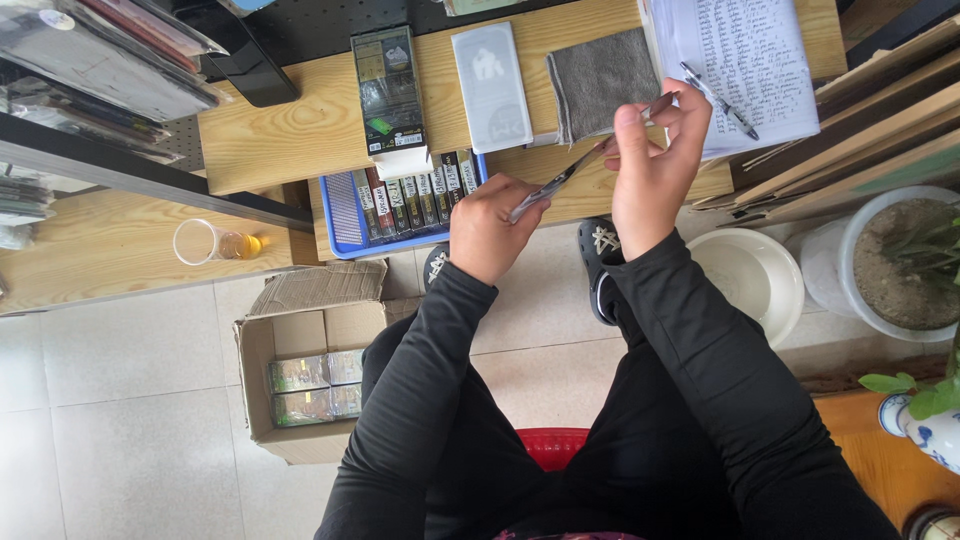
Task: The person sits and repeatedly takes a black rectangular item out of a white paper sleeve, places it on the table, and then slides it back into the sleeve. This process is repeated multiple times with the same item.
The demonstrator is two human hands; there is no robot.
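Both my hands hold a thin flat clear strip (560,180) seen edge-on, over the front edge of a low wooden table (290,140). My left hand (490,230) grips its lower end. My right hand (655,160) pinches its upper end between thumb and fingers. What the strip is cannot be told for sure. Just beyond my right hand lie a grey cloth (600,80) and a white handwritten sheet (750,60) with a pen (720,100) on it.
A blue tray (345,215) of small packs sits left of my left hand, with a dark box (388,90) and a pale flat package (492,85) behind it. An open cardboard box (300,380), a plastic cup (200,242), a white bowl (750,280) and a potted plant (900,260) stand around.
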